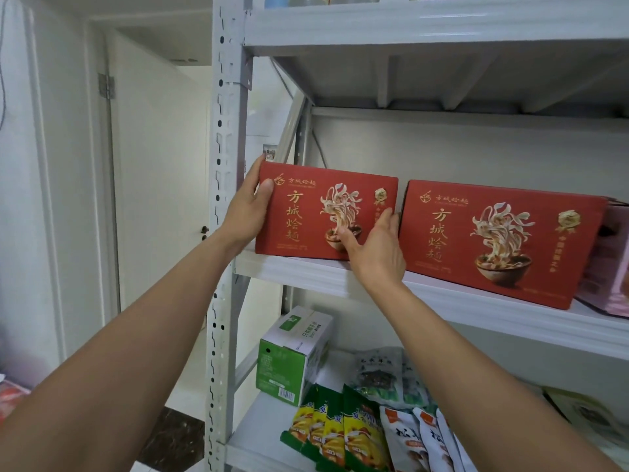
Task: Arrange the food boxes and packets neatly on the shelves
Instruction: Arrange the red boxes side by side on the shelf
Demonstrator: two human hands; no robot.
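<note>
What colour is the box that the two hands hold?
The box is red with gold writing and a noodle picture; head view.

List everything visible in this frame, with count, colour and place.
rack: 1, pale grey, fills the right of the frame
left red box: 1, red, middle shelf, left end
right red box: 1, red, middle shelf, narrow gap from the left one
pink box: 1, pink, middle shelf, far right, partly cut off
green carton: 1, green and white, lower shelf, left
green-yellow packets: about 4, lower shelf, front
white packets: about 3, white and orange, lower shelf, front
dark-leaf packets: count unclear, clear and green, lower shelf, behind
door: 1, white, left
left hand: grips left red box's left edge
right hand: grips its right edge
</note>
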